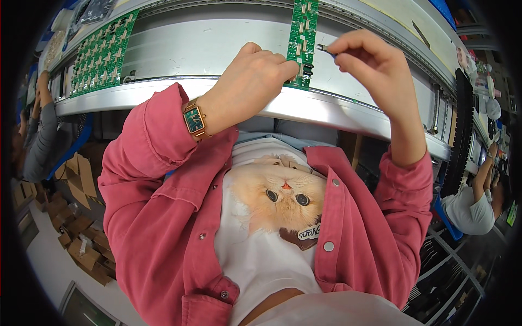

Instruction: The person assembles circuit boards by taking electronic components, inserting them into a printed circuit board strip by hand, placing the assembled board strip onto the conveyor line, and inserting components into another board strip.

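Observation:
A narrow green circuit board (304, 30) with pale connectors lies across the rails of a metal work line. My left hand (247, 79), a watch at its wrist, is closed with curled fingers against the board's near left edge. Its fingertips touch the board, but what they pinch is hidden. Close beside them, black parts (308, 70) sit at the near end of the board. Just right of the board, my right hand (375, 68) pinches a small dark component with metal ends (325, 49) between thumb and forefinger, held apart from the board.
A wider group of green circuit boards (104, 54) lies on the line at the left. A metal rail (163, 87) runs along the near side. Clear plastic bags (97, 11) are at the far left. Other people work at both sides, and cardboard boxes (81, 239) stand on the floor.

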Tool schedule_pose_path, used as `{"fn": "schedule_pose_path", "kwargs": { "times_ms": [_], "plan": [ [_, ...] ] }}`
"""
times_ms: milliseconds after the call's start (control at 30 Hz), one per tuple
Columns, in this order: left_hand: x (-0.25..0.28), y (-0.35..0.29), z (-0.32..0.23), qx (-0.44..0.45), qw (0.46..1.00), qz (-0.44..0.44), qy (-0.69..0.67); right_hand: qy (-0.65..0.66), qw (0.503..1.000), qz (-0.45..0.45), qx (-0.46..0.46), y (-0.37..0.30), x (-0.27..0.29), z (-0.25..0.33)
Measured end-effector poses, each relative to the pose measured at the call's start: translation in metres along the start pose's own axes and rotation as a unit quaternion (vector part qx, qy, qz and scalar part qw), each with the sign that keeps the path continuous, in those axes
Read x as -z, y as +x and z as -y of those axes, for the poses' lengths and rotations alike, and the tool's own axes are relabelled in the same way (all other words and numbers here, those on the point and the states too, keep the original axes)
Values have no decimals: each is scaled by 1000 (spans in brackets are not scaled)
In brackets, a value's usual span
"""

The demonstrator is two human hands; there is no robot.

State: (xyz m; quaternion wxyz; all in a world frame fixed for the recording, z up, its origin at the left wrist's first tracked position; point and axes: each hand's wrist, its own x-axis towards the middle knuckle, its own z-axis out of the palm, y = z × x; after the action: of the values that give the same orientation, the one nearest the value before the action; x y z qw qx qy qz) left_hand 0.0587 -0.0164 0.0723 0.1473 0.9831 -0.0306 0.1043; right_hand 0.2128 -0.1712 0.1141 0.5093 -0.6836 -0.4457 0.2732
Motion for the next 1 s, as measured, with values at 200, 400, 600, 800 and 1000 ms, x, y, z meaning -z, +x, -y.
{"fn": "schedule_pose_path", "kwargs": {
  "times_ms": [200, 400, 600, 800, 1000],
  "plan": [
    [2, -1, -4, 6, 1000, -2, 3, 60, 991, -121, -6, -38, -26, -17],
    [5, 2, -5, 7, 999, 9, 30, -147, 975, -165, 3, -47, -53, -41],
    [3, 0, -4, 15, 1000, -5, 22, -249, 950, -178, 68, -45, -60, -50],
    [34, 4, -9, 6, 999, -37, 11, -259, 947, -174, 81, -47, -59, -48],
    [33, 96, 90, 53, 996, -72, -10, -160, 973, -160, 32, -45, -51, -34]
  ]
}}
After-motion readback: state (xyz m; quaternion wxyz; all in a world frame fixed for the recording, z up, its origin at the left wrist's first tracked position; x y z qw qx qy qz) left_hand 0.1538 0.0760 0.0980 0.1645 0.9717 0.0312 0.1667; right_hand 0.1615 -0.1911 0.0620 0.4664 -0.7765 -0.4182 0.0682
